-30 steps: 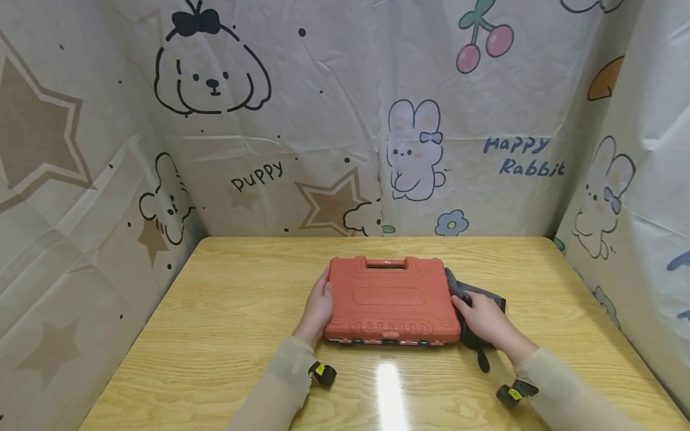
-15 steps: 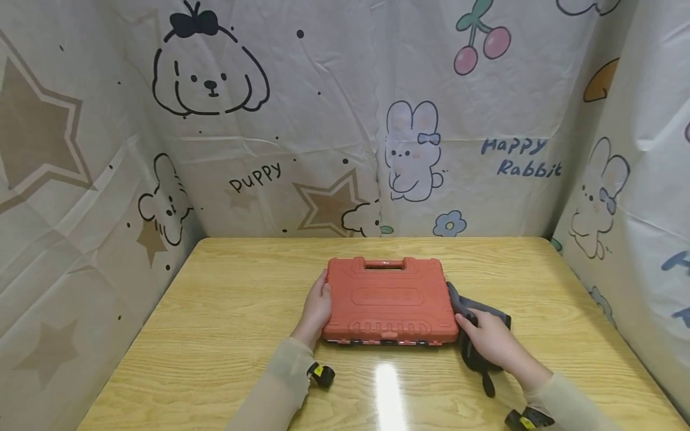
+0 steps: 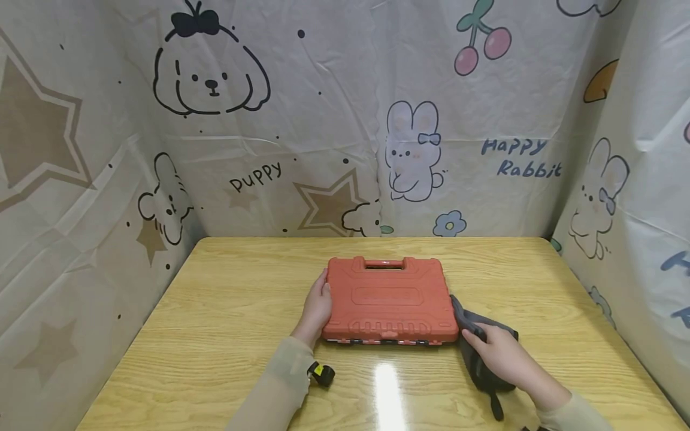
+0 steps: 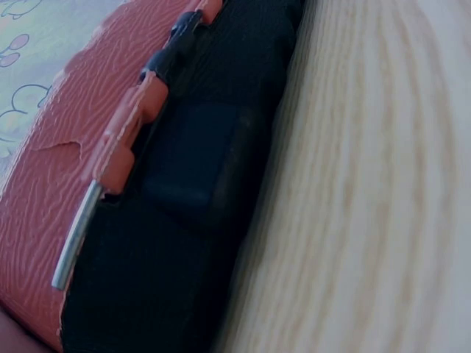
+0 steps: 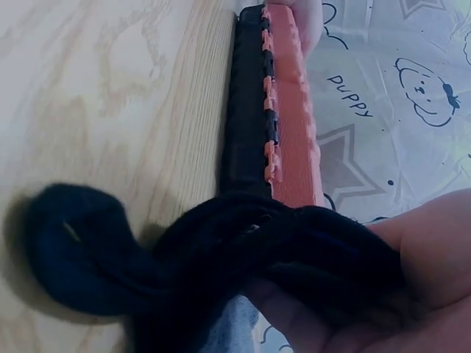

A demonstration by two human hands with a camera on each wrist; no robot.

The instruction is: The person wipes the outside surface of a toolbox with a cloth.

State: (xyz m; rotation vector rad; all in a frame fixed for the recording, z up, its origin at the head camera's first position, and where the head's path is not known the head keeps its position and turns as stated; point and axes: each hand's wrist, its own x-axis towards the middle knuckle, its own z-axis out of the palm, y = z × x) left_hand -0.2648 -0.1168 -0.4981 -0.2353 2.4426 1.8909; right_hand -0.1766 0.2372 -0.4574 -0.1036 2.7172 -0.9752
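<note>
A red plastic carrying case (image 3: 388, 299) with a black lower half lies on the table, its moulded handle at the far side and its hinges facing me. My left hand (image 3: 315, 308) holds the case's left side, thumb along the edge, with the other fingers largely hidden. At the right front corner, my right hand (image 3: 501, 353) grips a soft dark grey and black cloth item (image 3: 477, 362) with a strap end hanging toward me. Up close in the right wrist view, thumb and fingers pinch the bunched black fabric (image 5: 294, 243). A metal hinge pin (image 4: 76, 235) sticks out on the case.
The light wooden table (image 3: 237, 287) runs back to a printed cloth wall (image 3: 302, 131). Similar cloth hangs at the left and right sides. A black wrist camera (image 3: 322, 373) is strapped over my left sleeve.
My right hand has drawn the dark cloth item toward me and slightly right, along the case's right side. The left hand and the case have stayed in place.
</note>
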